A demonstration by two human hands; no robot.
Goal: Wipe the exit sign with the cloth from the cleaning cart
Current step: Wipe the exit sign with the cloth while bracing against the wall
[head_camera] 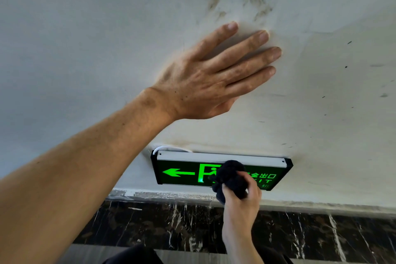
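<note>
The exit sign (182,172) is a black box with a lit green arrow, running figure and lettering, mounted low on a white wall. My right hand (242,201) grips a bunched black cloth (230,176) and presses it against the middle of the sign's face, covering part of the figure and the lettering. My left hand (214,77) lies flat on the wall above the sign, fingers spread and holding nothing.
The white wall (85,38) has dirty smudges near the top and small dark specks at the right. A black marble skirting (321,233) with white veins runs under the sign. A white cable (169,147) loops out above the sign's left end.
</note>
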